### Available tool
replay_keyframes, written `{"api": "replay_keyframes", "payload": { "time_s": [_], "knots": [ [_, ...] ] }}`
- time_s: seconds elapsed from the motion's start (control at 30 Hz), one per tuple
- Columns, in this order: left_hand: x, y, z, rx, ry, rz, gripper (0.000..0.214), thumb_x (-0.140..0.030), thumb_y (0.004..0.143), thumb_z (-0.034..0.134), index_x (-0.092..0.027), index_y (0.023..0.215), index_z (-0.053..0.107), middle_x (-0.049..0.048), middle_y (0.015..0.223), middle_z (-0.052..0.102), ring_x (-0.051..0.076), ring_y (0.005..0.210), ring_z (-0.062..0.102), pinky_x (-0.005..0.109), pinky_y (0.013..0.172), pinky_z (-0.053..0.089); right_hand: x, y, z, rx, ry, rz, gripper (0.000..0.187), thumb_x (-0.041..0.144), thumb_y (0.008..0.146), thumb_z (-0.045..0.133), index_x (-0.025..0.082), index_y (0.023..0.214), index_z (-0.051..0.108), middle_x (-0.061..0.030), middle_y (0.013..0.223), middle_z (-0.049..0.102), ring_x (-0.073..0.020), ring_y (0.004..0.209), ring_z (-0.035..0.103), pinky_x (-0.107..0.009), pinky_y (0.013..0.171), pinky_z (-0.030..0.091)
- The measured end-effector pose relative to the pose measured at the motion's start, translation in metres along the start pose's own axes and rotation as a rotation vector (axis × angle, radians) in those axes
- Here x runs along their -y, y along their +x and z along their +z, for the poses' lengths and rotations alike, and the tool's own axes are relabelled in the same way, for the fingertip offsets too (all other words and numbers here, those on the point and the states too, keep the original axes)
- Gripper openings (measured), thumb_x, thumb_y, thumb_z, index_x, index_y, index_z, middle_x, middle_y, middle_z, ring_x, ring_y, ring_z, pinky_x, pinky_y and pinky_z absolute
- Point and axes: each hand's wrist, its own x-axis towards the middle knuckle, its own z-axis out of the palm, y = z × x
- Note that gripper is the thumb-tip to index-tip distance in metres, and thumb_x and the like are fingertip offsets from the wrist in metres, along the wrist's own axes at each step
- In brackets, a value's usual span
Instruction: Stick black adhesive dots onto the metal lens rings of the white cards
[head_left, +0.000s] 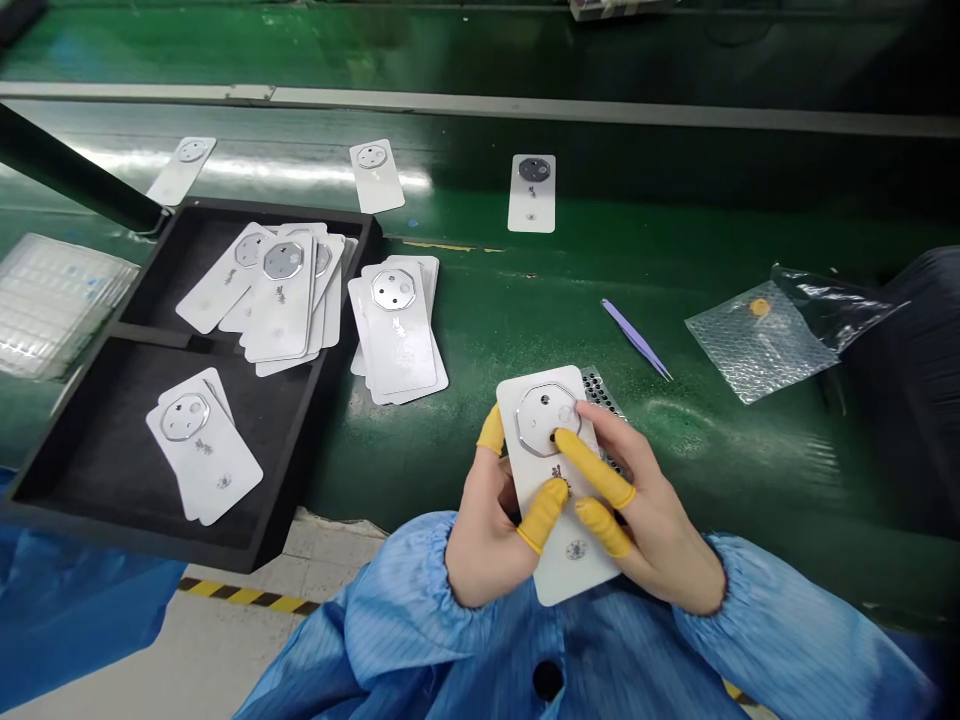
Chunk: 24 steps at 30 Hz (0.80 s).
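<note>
A white phone back cover (541, 575) with an octagonal camera ring is tilted in front of my chest. My left hand (499, 520) grips its left side, with the yellow-cotted thumb on the face and another cotted finger at the edge. Along the right side, my right hand (649, 510) also holds the cover. Its cotted index fingertip touches the camera ring, its thumb lies lower on the face, and a bare finger reaches the upper right edge. Partly hidden behind the cover is a sheet with dark round spots (600, 390). Purple tweezers (634, 335) lie beyond my right hand.
A black divided tray (300, 430) on the left holds several similar covers. Another stack of covers (401, 345) lies beside it. Single covers (532, 205) are spaced along the green bench. Bubble wrap (757, 345) lies right, clear plastic trays (56, 300) far left.
</note>
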Motion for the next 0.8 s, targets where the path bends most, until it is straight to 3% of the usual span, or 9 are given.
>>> {"api": "replay_keyframes", "payload": {
  "time_s": [0.13, 0.33, 0.5, 0.57, 0.63, 0.7, 0.8],
  "knots": [
    [-0.003, 0.011, 0.0, -0.015, -0.128, -0.084, 0.055, -0.022, 0.082, 0.067, -0.025, 0.13, 0.041, 0.0086, 0.113, 0.069, 0.024, 0.095, 0.07, 0.031, 0.073, 0.06, -0.001, -0.002, 0.008, -0.175, 0.241, 0.184, 0.058, 0.011, 0.087, 0.052, 0.022, 0.142, 0.036, -0.0124, 0.145, 0.038, -0.0274, 0.13, 0.045, -0.047, 0.104, 0.046],
    [0.004, 0.017, -0.008, -0.239, -0.024, -0.057, 0.036, -0.025, 0.076, 0.073, -0.018, 0.108, 0.058, 0.0051, 0.092, 0.073, 0.017, 0.073, 0.07, 0.024, 0.063, 0.058, 0.003, -0.002, 0.016, -0.191, 0.204, 0.014, 0.061, 0.005, 0.084, 0.056, 0.023, 0.14, 0.04, -0.0103, 0.145, 0.04, -0.0253, 0.129, 0.047, -0.042, 0.102, 0.049],
    [0.001, 0.019, -0.044, -0.403, 0.086, 0.042, 0.045, -0.025, 0.07, 0.077, -0.018, 0.11, 0.057, 0.0046, 0.092, 0.072, 0.016, 0.073, 0.069, 0.023, 0.064, 0.057, -0.023, -0.02, 0.015, -0.101, -0.016, 0.087, 0.057, 0.012, 0.083, 0.061, 0.016, 0.137, 0.043, -0.0184, 0.146, 0.038, -0.0307, 0.134, 0.04, -0.054, 0.105, 0.042],
    [-0.003, 0.019, -0.06, -0.452, 0.204, 0.018, 0.056, -0.031, 0.072, 0.076, -0.019, 0.122, 0.052, 0.0068, 0.096, 0.071, 0.02, 0.078, 0.07, 0.027, 0.065, 0.057, -0.037, -0.031, 0.019, -0.034, -0.129, 0.101, 0.046, 0.015, 0.084, 0.062, 0.017, 0.129, 0.052, -0.0176, 0.142, 0.044, -0.0313, 0.136, 0.037, -0.057, 0.105, 0.04],
    [-0.005, 0.017, -0.07, -0.49, 0.384, 0.042, 0.075, -0.034, 0.074, 0.074, -0.021, 0.138, 0.036, 0.0097, 0.109, 0.068, 0.025, 0.093, 0.069, 0.033, 0.076, 0.057, -0.046, -0.038, 0.025, -0.049, -0.161, 0.086, 0.037, 0.011, 0.085, 0.059, 0.018, 0.121, 0.057, -0.0153, 0.134, 0.054, -0.0291, 0.133, 0.042, -0.057, 0.105, 0.04],
    [-0.005, 0.015, -0.073, -0.469, 0.588, 0.094, 0.074, -0.035, 0.078, 0.07, -0.021, 0.141, 0.035, 0.0112, 0.12, 0.064, 0.027, 0.109, 0.062, 0.039, 0.092, 0.051, -0.048, -0.039, 0.027, -0.125, -0.135, 0.093, 0.037, 0.007, 0.084, 0.059, 0.017, 0.12, 0.058, -0.0143, 0.127, 0.06, -0.0266, 0.127, 0.05, -0.054, 0.105, 0.041],
    [0.001, 0.014, -0.061, -0.229, 0.693, -0.016, 0.04, -0.04, 0.082, 0.064, -0.014, 0.112, 0.067, 0.0123, 0.112, 0.07, 0.03, 0.107, 0.063, 0.042, 0.096, 0.049, -0.043, -0.036, 0.023, -0.253, -0.079, 0.098, 0.041, 0.004, 0.082, 0.06, 0.017, 0.121, 0.058, -0.0142, 0.123, 0.062, -0.0247, 0.119, 0.057, -0.052, 0.104, 0.043]
  ]
}}
